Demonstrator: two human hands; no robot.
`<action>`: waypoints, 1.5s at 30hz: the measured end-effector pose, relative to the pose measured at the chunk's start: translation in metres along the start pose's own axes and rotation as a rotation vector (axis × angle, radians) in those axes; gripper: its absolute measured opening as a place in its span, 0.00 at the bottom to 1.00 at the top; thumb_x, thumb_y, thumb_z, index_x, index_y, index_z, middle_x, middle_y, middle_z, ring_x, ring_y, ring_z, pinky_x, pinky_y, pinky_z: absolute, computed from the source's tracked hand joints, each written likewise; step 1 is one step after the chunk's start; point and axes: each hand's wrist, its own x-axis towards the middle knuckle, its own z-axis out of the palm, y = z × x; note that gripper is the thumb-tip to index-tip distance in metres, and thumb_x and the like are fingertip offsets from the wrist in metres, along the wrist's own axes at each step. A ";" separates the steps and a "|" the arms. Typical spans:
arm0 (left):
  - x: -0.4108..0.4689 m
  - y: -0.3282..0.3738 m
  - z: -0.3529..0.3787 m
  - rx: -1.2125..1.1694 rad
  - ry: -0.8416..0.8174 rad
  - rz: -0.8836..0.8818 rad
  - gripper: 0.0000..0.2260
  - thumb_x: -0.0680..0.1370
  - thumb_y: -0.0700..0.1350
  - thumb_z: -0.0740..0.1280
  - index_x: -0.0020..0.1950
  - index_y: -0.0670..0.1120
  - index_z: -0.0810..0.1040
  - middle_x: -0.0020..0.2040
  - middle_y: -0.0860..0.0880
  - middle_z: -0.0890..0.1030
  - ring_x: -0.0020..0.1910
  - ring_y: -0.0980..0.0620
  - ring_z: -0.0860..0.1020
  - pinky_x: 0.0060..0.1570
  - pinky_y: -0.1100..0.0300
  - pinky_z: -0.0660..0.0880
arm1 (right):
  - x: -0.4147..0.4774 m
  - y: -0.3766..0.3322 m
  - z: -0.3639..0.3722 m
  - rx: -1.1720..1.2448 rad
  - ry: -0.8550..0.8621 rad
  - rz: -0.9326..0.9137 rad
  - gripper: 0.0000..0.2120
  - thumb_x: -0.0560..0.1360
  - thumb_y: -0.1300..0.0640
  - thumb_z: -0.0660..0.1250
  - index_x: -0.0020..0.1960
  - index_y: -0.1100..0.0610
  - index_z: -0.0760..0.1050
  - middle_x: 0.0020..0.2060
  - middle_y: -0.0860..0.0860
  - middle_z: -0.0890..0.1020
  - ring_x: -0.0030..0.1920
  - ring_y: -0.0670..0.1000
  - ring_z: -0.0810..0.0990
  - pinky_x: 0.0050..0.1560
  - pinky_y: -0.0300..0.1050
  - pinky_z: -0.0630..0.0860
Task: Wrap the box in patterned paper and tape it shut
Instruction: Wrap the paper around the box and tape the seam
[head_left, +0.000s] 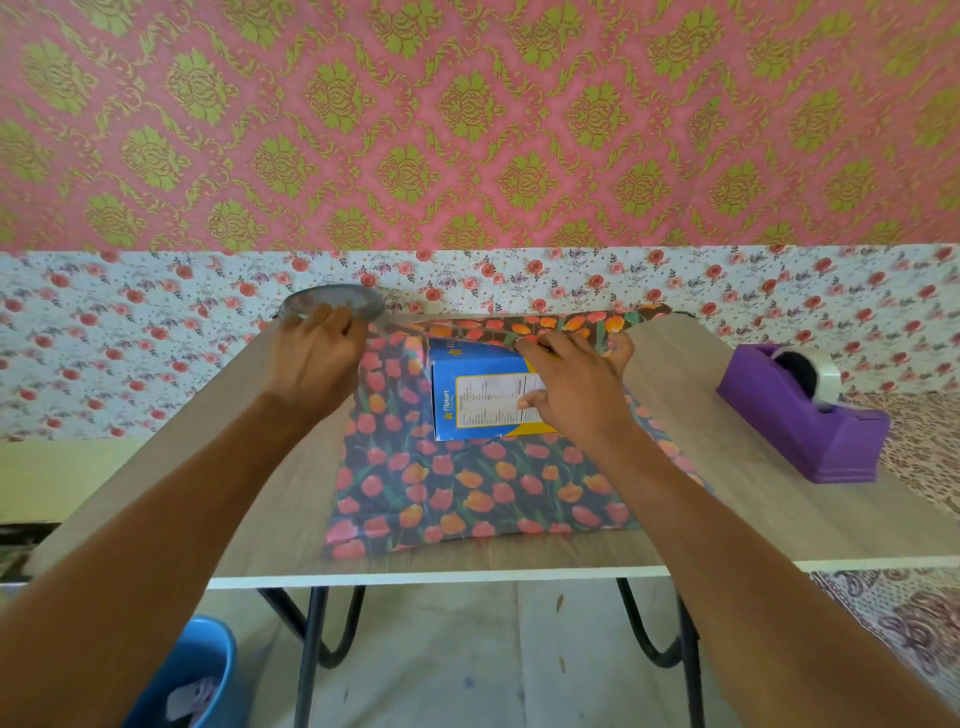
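The box (467, 402), blue with a printed white label on its near face, stood on a sheet of patterned paper (467, 493) with red and orange tulips on a dark ground, spread over the middle of the wooden surface (753, 519). The far edge of the paper was drawn up and folded over the top of the box. The right hand (576, 387) lay across that top, its fingers stretched forward and pressing the paper's edge down while the thumb rested against the labelled face. The left hand (317, 358) was out at the far left corner of the paper, its fingers curled round a roll of clear tape (332, 306). A thin strip of tape (410, 328) ran from the roll toward the right hand's fingertips, along the folded edge. A purple tape dispenser (800, 421) sat well apart on the right side of the surface. Under the surface's near left side stood a blue bucket (202, 660). Behind hung a pink and green patterned cloth (467, 119) above a floral one (130, 322).
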 end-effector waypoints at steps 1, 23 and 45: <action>-0.002 0.003 0.002 -0.039 -0.023 -0.048 0.12 0.66 0.30 0.72 0.48 0.35 0.78 0.41 0.37 0.77 0.39 0.36 0.78 0.33 0.47 0.75 | 0.000 0.000 0.000 0.001 0.001 -0.003 0.34 0.60 0.40 0.82 0.63 0.46 0.76 0.55 0.46 0.78 0.57 0.53 0.78 0.62 0.68 0.61; 0.012 0.043 -0.010 -0.393 0.053 0.250 0.23 0.71 0.54 0.67 0.62 0.44 0.79 0.65 0.46 0.79 0.62 0.45 0.78 0.61 0.45 0.66 | 0.000 0.004 0.004 0.036 0.033 -0.019 0.35 0.60 0.39 0.81 0.63 0.47 0.76 0.56 0.46 0.78 0.57 0.53 0.78 0.60 0.59 0.57; 0.042 0.110 -0.005 -0.595 -0.187 0.000 0.07 0.77 0.35 0.69 0.52 0.42 0.85 0.46 0.42 0.85 0.42 0.40 0.80 0.33 0.54 0.69 | 0.019 0.088 -0.020 -0.419 -0.132 0.132 0.10 0.62 0.68 0.74 0.40 0.58 0.77 0.34 0.53 0.77 0.34 0.57 0.79 0.54 0.56 0.68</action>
